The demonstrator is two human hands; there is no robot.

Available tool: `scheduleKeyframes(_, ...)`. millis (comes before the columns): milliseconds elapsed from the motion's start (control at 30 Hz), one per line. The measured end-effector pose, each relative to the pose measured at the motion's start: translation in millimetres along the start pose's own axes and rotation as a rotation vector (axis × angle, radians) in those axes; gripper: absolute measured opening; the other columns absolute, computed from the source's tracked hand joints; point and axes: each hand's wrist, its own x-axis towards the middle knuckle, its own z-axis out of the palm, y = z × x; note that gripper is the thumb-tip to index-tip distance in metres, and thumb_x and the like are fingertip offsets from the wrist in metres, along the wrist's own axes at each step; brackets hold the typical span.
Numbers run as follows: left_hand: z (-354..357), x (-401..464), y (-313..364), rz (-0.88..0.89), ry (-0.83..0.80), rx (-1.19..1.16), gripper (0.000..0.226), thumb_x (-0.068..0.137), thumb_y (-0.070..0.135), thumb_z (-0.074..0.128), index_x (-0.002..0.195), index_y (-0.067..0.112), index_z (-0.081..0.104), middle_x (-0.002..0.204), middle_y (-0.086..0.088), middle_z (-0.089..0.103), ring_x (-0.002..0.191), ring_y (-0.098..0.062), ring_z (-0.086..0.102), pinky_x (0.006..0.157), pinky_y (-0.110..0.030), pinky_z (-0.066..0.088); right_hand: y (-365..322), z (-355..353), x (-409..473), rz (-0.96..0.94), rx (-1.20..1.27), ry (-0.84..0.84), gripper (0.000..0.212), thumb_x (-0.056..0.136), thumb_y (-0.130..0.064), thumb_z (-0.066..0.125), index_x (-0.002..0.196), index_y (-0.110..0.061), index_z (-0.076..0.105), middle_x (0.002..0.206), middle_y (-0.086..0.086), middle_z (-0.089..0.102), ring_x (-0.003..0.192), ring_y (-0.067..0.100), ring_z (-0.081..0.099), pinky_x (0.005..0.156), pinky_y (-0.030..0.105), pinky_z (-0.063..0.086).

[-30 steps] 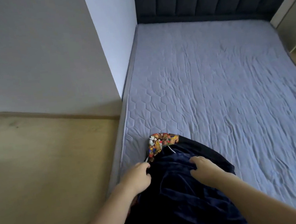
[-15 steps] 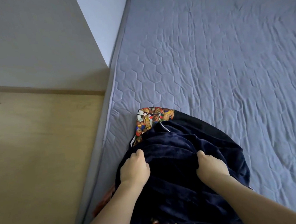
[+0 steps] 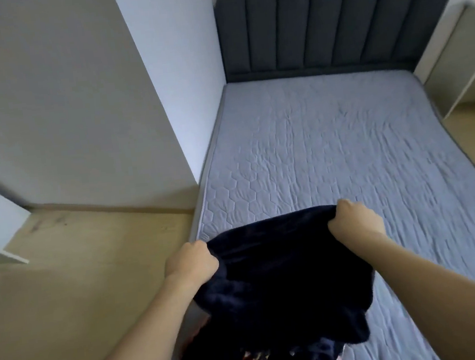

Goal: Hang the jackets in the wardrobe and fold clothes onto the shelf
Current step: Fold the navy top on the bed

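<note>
Two hands grip one dark navy garment (image 3: 281, 277) by its upper edge: the left hand (image 3: 190, 261) and the right hand (image 3: 355, 221) each close in a fist around the fabric, holding it raised over the near end of the bed (image 3: 344, 145). No legible writing appears. Grey quilted mattress, dark padded headboard (image 3: 339, 19), pale wooden floor (image 3: 65, 286), white wall (image 3: 170, 55).

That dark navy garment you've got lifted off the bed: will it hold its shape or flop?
Probably floppy: the navy garment sags between the left hand and right hand. Its plush-looking surface suggests it won't slip easily. It hangs in thick folds, so perhaps fairly heavy.
</note>
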Motion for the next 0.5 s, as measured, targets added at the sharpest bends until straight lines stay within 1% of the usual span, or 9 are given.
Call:
scheduleKeyframes(67, -21, -28, 20, 0.052, -0.156, -0.051, 0.048, 0.077, 0.032, 0.044, 0.121, 0.016, 0.056, 0.122, -0.009, 0.064, 0.104, -0.029, 0.062, 0.083, -0.032, 0.049, 0, -46, -12, -0.1, 0.028, 0.074, 0.004, 0.084, -0.014, 0.047, 0.086, -0.013, 0.045, 0.075, 0.002, 0.046, 0.066, 0.027, 0.047, 0.056, 0.031, 0.034)
scheduleKeyframes(133, -34, -60, 45, 0.079, -0.172, -0.188, 0.073, 0.075, 0.046, 0.049, 0.141, 0.019, 0.036, 0.127, -0.006, 0.06, 0.107, -0.026, 0.06, 0.091, -0.034, 0.049, 2, -91, -27, -0.236, 0.033, 0.156, 0.006, 0.082, -0.013, 0.048, 0.081, -0.014, 0.042, 0.071, 0.001, 0.046, 0.059, 0.024, 0.044, 0.05, 0.03, 0.03)
scheduleKeyframes(200, -48, -92, 81, 0.123, -0.02, -0.299, 0.094, 0.072, 0.059, 0.057, 0.15, 0.029, 0.013, 0.139, -0.004, 0.046, 0.121, -0.026, 0.051, 0.1, -0.04, 0.045, 10, -136, -47, -0.382, 0.023, 0.265, 0.01, 0.08, -0.013, 0.049, 0.079, -0.015, 0.039, 0.068, 0.002, 0.044, 0.057, 0.026, 0.043, 0.048, 0.031, 0.028)
scheduleKeyframes(267, -65, -124, 126, 0.169, 0.152, -0.288, 0.1, 0.069, 0.068, 0.06, 0.15, 0.035, 0.011, 0.145, -0.003, 0.029, 0.134, -0.027, 0.034, 0.106, -0.045, 0.04, 22, -180, -73, -0.52, 0.004, 0.374, 0.013, 0.08, -0.015, 0.051, 0.078, -0.015, 0.038, 0.065, 0.0, 0.042, 0.055, 0.027, 0.041, 0.048, 0.031, 0.027)
scheduleKeyframes(333, -83, -152, 170, 0.231, 0.272, -0.374, 0.064, 0.078, 0.057, 0.059, 0.134, 0.033, 0.042, 0.132, -0.001, 0.041, 0.126, -0.027, 0.041, 0.098, -0.047, 0.046, 38, -220, -101, -0.619, -0.009, 0.474, 0.014, 0.08, -0.015, 0.052, 0.077, -0.015, 0.038, 0.063, 0.001, 0.043, 0.049, 0.023, 0.038, 0.044, 0.03, 0.022)
scheduleKeyframes(367, -92, -167, 189, 0.231, 0.326, -0.482, 0.034, 0.084, 0.044, 0.056, 0.114, 0.029, 0.055, 0.116, 0.0, 0.054, 0.112, -0.026, 0.054, 0.088, -0.045, 0.052, 48, -239, -115, -0.653, -0.011, 0.517, 0.014, 0.08, -0.014, 0.053, 0.078, -0.015, 0.038, 0.062, 0.001, 0.043, 0.048, 0.021, 0.036, 0.043, 0.029, 0.021)
scheduleKeyframes(400, -101, -182, 204, 0.211, 0.368, -0.609, 0.012, 0.087, 0.032, 0.051, 0.096, 0.027, 0.058, 0.098, 0.001, 0.061, 0.094, -0.024, 0.062, 0.076, -0.041, 0.055, 60, -257, -127, -0.673, -0.008, 0.563, 0.014, 0.079, -0.013, 0.053, 0.078, -0.015, 0.039, 0.062, 0.001, 0.043, 0.047, 0.021, 0.036, 0.043, 0.028, 0.02)
scheduleKeyframes(433, -112, -197, 216, 0.185, 0.417, -0.716, 0.009, 0.09, 0.025, 0.047, 0.087, 0.027, 0.055, 0.085, 0.001, 0.063, 0.078, -0.021, 0.064, 0.066, -0.036, 0.055, 74, -275, -137, -0.674, -0.005, 0.611, 0.014, 0.078, -0.012, 0.053, 0.079, -0.014, 0.039, 0.061, 0.001, 0.043, 0.046, 0.021, 0.036, 0.042, 0.028, 0.02)
scheduleKeyframes(500, -135, -224, 230, 0.141, 0.571, -0.831, 0.011, 0.091, 0.019, 0.043, 0.086, 0.026, 0.051, 0.079, 0.0, 0.062, 0.067, -0.018, 0.06, 0.053, -0.031, 0.047, 106, -309, -149, -0.648, -0.025, 0.689, 0.015, 0.078, -0.011, 0.054, 0.082, -0.014, 0.04, 0.061, 0.001, 0.045, 0.046, 0.021, 0.037, 0.043, 0.027, 0.02)
